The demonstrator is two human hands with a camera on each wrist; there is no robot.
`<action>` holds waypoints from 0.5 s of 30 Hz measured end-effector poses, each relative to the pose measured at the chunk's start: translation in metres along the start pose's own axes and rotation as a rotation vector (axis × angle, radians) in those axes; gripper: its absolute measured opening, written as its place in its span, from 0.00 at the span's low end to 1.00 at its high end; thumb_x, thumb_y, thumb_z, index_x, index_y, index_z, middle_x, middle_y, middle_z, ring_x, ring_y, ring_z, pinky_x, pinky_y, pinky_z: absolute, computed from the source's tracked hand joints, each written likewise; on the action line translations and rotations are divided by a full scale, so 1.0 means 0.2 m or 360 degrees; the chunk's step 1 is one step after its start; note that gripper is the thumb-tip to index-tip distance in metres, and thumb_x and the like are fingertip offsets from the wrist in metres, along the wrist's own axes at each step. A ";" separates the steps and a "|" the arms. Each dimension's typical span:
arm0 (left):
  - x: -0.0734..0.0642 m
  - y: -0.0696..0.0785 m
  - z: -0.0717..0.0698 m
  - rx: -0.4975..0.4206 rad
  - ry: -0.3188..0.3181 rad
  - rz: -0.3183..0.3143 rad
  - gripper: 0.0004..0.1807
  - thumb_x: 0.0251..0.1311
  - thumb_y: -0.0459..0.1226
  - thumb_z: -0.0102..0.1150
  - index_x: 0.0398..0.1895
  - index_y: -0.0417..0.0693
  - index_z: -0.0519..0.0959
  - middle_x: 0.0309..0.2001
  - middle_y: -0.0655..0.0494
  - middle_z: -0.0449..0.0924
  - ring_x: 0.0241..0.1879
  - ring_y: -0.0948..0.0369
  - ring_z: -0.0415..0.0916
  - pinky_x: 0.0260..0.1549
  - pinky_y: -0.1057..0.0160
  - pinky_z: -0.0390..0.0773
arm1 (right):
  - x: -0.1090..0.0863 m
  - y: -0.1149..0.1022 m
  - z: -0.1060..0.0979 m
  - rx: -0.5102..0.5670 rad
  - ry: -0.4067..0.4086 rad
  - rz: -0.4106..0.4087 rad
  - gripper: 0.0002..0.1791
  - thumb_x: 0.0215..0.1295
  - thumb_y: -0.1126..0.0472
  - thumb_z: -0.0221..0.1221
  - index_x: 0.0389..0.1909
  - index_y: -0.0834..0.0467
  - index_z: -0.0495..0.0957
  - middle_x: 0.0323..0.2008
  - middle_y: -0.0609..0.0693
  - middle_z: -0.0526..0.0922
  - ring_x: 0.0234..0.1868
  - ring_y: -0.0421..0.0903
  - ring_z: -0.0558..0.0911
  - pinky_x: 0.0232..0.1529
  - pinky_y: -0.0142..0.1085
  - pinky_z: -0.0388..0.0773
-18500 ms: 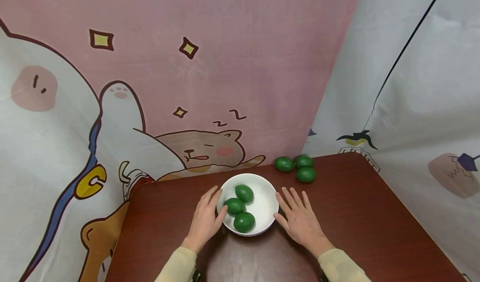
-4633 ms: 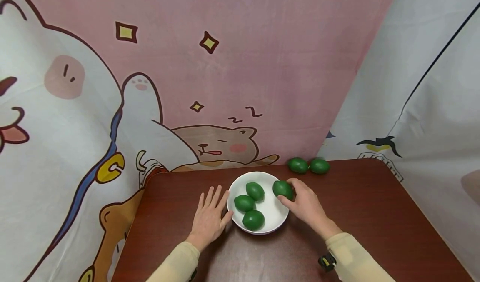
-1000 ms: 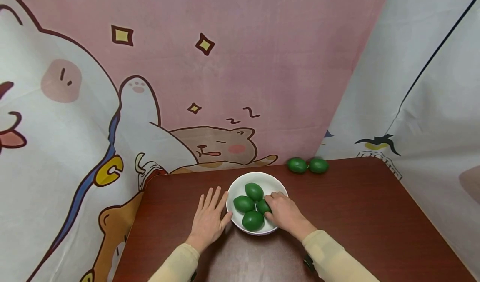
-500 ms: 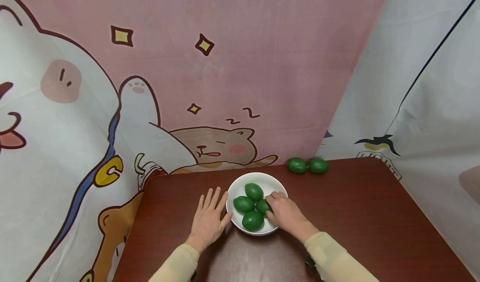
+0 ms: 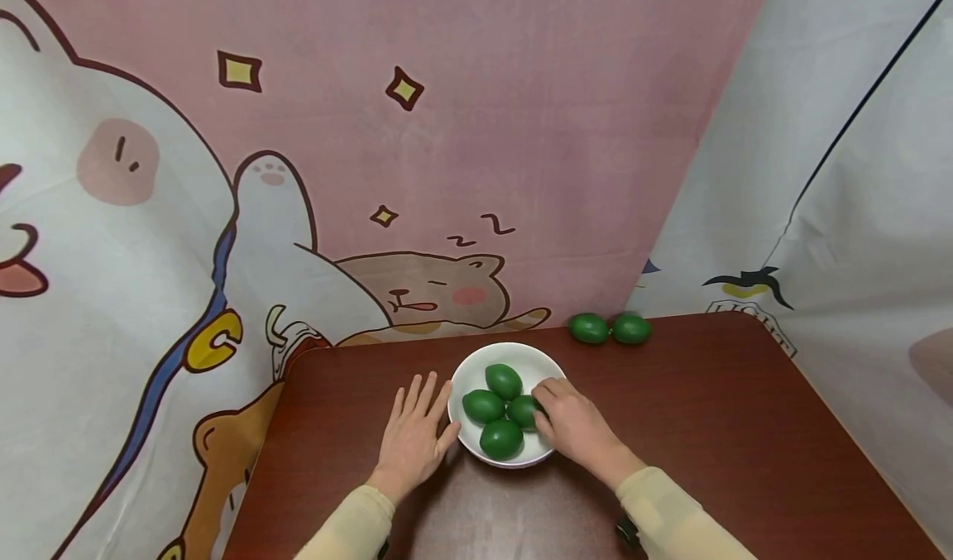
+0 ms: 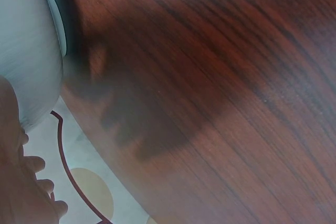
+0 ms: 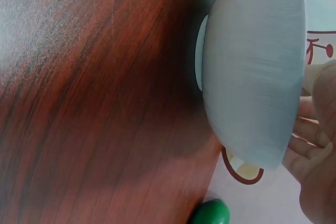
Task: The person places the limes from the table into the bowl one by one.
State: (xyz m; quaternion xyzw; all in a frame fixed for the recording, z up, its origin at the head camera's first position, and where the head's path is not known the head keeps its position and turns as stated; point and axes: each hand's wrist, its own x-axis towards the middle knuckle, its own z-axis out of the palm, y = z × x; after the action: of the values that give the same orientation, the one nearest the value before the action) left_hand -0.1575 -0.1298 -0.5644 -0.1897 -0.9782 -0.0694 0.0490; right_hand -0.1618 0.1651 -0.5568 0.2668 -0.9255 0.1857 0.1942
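Several green limes [image 5: 503,381] lie together in a white bowl [image 5: 551,366] on the table. My left hand [image 5: 411,440] is spread with straight fingers at the bowl's left side, its fingertips by the rim. My right hand [image 5: 584,429] reaches over the right rim, loosely bent fingers beside the rightmost lime [image 5: 524,412], which shows more fully now. In the right wrist view, the bowl's outer wall [image 7: 254,72] hides the limes inside it and part of the right hand [image 7: 317,135]. The left wrist view catches the left hand [image 6: 23,177] beside the bowl [image 6: 29,40].
Two more limes, a left one [image 5: 589,328] and a right one [image 5: 631,328], sit at the back edge of the brown wooden table [image 5: 744,436]. A printed cloth [image 5: 521,130] hangs right behind that edge.
Over the last second my right hand has let go of the fourth lime inside the bowl and drawn slightly right. Earlier it carried that lime from the back group. My left hand stays put.
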 end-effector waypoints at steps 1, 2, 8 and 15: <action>0.00 0.00 0.00 0.0002 0.0005 0.0001 0.37 0.75 0.58 0.48 0.81 0.53 0.61 0.81 0.44 0.55 0.81 0.44 0.48 0.77 0.40 0.51 | 0.00 0.00 0.00 -0.0001 0.0011 -0.0006 0.12 0.56 0.65 0.71 0.41 0.61 0.82 0.41 0.52 0.81 0.46 0.51 0.81 0.45 0.46 0.84; 0.00 0.00 0.00 0.0004 0.0013 0.0004 0.37 0.75 0.57 0.48 0.81 0.53 0.62 0.81 0.44 0.56 0.81 0.44 0.48 0.77 0.40 0.51 | 0.00 0.00 -0.01 -0.0003 0.0021 -0.0013 0.12 0.57 0.65 0.71 0.41 0.61 0.82 0.41 0.52 0.82 0.46 0.51 0.81 0.45 0.46 0.84; 0.00 0.00 0.01 0.0006 0.0031 0.0011 0.36 0.75 0.57 0.48 0.80 0.52 0.63 0.80 0.44 0.57 0.81 0.44 0.49 0.76 0.40 0.52 | -0.01 0.02 -0.03 -0.0027 0.0087 -0.0041 0.14 0.57 0.65 0.70 0.44 0.62 0.83 0.43 0.53 0.83 0.46 0.51 0.82 0.44 0.44 0.85; 0.00 -0.01 0.01 -0.0001 0.0036 0.0016 0.36 0.75 0.57 0.49 0.80 0.51 0.63 0.81 0.44 0.56 0.80 0.43 0.50 0.76 0.40 0.52 | -0.01 0.05 -0.05 -0.0010 0.0162 -0.0062 0.18 0.55 0.66 0.70 0.48 0.64 0.83 0.45 0.54 0.84 0.46 0.52 0.82 0.44 0.44 0.85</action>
State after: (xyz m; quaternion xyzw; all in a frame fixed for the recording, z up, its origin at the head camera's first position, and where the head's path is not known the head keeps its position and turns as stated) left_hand -0.1583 -0.1307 -0.5662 -0.1938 -0.9766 -0.0716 0.0604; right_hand -0.1636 0.1793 -0.5510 0.2743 -0.9098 0.1923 0.2453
